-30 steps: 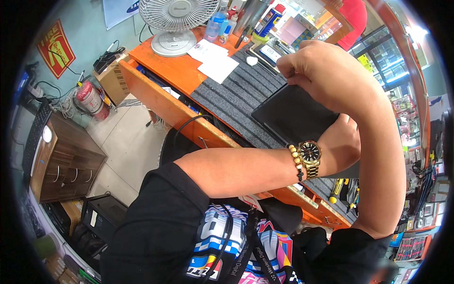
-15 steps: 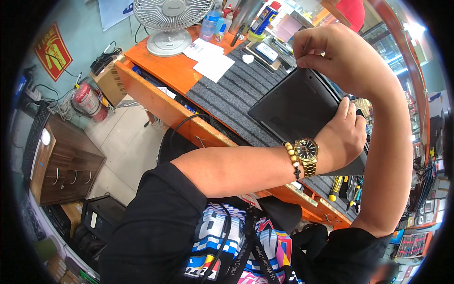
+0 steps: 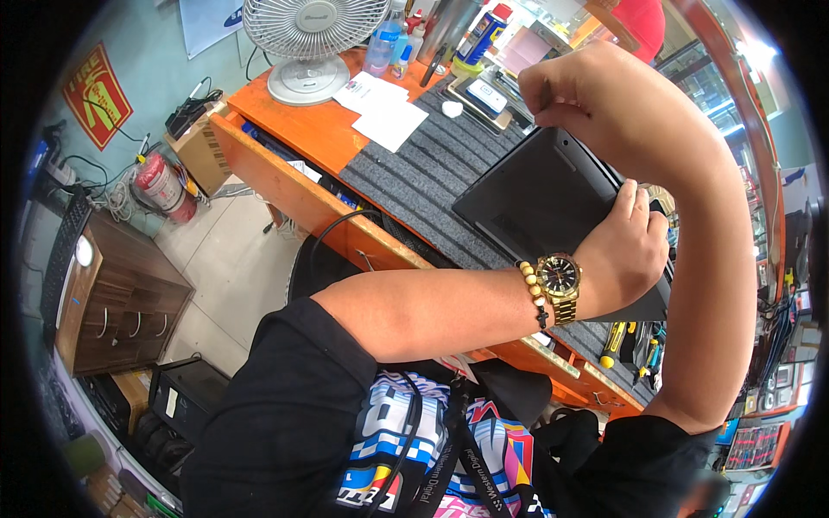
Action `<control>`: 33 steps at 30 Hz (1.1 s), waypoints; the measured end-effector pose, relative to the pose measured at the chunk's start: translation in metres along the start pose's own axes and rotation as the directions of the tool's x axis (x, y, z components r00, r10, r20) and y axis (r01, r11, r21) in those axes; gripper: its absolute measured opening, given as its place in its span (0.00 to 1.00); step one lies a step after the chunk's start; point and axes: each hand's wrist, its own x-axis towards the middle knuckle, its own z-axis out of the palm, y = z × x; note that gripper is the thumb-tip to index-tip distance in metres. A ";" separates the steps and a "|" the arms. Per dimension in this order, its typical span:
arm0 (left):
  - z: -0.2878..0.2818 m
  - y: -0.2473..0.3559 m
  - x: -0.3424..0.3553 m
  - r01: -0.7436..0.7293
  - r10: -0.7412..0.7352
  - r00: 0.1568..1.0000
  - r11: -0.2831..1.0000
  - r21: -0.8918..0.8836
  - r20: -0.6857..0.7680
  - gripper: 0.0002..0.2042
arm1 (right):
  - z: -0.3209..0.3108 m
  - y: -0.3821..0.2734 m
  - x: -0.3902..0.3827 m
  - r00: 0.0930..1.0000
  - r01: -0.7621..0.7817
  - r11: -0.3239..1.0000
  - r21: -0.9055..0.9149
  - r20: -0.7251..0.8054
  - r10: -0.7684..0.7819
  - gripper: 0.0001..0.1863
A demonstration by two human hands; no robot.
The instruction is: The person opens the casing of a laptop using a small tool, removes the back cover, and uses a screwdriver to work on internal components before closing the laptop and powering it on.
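A black laptop lies at a slant on the ribbed grey mat, its flat dark panel facing up. My left hand, with a gold watch on the wrist, rests over it, fingers curled at its right edge, gripping it. Near the laptop's far corner, my right hand is bent over from the right, closed in a pinch around a thin dark tool. The tool's kind does not show, and my fingers mostly hide it. A narrow gap runs along the laptop's right edge between my hands.
Phones and a crumpled white wad lie beyond the laptop. White papers, a fan, bottles and a spray can stand farther back. Yellow-handled screwdrivers lie right. An open drawer juts out.
My right hand has shifted slightly left and rolled over at the far corner, and the thin tool shows less. My left hand and the laptop look almost unmoved.
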 end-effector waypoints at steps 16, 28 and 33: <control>0.004 0.000 -0.002 -0.001 0.002 1.000 1.000 0.017 -0.018 0.11 | 0.006 0.012 0.006 1.000 0.017 0.998 0.062 -0.007 -0.016 0.04; 0.000 0.000 -0.005 0.003 0.001 0.998 0.998 -0.060 0.063 0.12 | -0.005 0.012 -0.008 0.976 -0.194 0.914 0.356 -0.027 0.218 0.06; 0.000 0.000 -0.004 0.004 -0.002 0.998 0.999 -0.032 0.065 0.12 | 0.003 0.012 -0.016 0.968 -0.181 0.917 0.356 -0.103 0.231 0.06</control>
